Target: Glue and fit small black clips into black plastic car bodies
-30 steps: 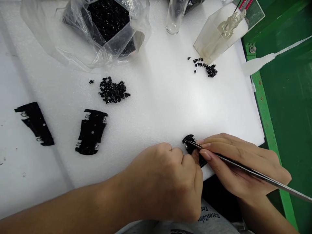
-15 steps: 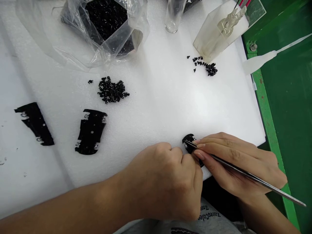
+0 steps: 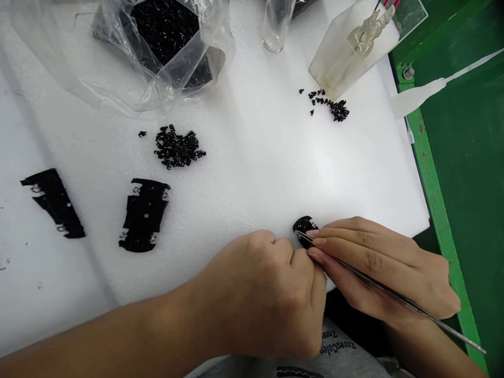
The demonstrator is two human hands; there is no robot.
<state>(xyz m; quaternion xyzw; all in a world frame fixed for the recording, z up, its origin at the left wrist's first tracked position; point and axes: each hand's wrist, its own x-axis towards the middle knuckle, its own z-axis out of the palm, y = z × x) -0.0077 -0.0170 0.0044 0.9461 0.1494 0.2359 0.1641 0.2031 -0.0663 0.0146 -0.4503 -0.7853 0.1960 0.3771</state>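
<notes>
On white foam sheet (image 3: 255, 173) beside green bench (image 3: 468, 157), left hand (image 3: 263, 299) fisted against black part (image 3: 304, 227), right hand (image 3: 386, 268) pinching tweezers (image 3: 394, 296).

White foam sheet (image 3: 255, 173) is showing a matt, finely pebbled surface over the bench; the clear plastic bag (image 3: 118, 63) is lying crinkled and glossy, catching highlights. The thin tweezers (image 3: 394, 299) are reading as smooth, bright metal, and the small black part (image 3: 304, 226) at their tip is looking like glossy plastic, as are the flat black plates (image 3: 144, 215) with small metal fittings. The glass vial (image 3: 275, 26) is appearing clear and smooth, the green frame (image 3: 433, 194) painted and slightly chipped.
</notes>
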